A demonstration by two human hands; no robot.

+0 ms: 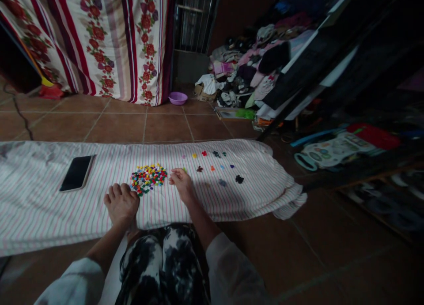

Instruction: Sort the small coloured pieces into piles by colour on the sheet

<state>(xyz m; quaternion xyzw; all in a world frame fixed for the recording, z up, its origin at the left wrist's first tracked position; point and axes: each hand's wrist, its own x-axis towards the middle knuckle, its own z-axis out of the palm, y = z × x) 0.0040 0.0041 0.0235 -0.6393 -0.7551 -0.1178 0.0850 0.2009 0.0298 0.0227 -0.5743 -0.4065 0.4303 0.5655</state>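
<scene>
Curling the left hand [122, 203] at the near-left edge of the heap of colourful pieces [149, 177] on the cloth-covered counter [106, 168]; holding the right hand [180, 182] just right of it. Cannot tell either grip's state, clenched or grasping.

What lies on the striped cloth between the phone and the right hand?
In the head view, a pile of small multicoloured pieces lies there, with the left hand at its near-left edge.

the striped cloth [265, 201] bears coloured pieces [150, 177], a phone [77, 173]
</scene>
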